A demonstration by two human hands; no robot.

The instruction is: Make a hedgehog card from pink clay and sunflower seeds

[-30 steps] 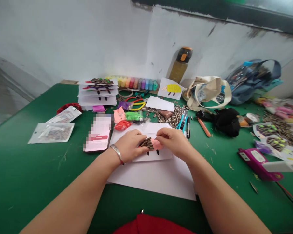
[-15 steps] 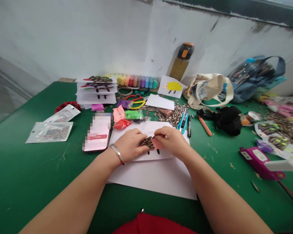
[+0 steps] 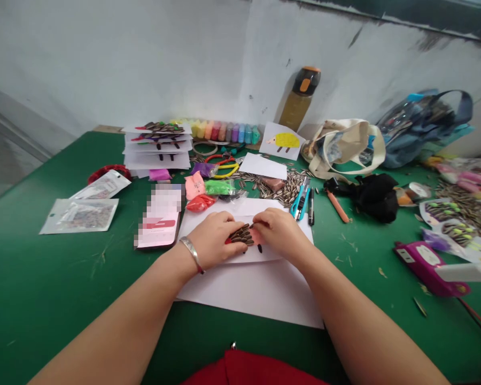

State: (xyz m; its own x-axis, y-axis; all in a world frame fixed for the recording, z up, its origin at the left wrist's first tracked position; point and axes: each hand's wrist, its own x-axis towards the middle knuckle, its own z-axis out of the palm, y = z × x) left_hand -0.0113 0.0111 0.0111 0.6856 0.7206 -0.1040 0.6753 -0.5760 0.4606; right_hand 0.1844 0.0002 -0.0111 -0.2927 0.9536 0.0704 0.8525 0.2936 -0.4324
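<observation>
Noted green tabletop (image 3: 104,299), cut off at bottom; on it, large white paper sheet (image 3: 248,294) under small white paper card (image 3: 250,258), partly hidden by hands. Observed left hand (image 3: 210,241) half open around overlapping striped seeds (image 3: 240,235) on pink clay-like patch (image 3: 257,237) atop card; right hand (image 3: 276,231) pinched on small dark seed (image 3: 252,226), barely discernible.

A phone (image 3: 158,236) stands in the way just left of the left hand (image 3: 208,240); farther left, the green worktop (image 3: 44,289) lies open in front of some flat packets (image 3: 80,216). Ahead, bagged coloured lumps (image 3: 218,188), a cutter (image 3: 300,203) and a marker (image 3: 311,207) block a low path. Right of the right hand (image 3: 282,235), an open lane runs before a purple device (image 3: 425,270). Room behind the blank white card (image 3: 263,167) is hard to judge.
</observation>
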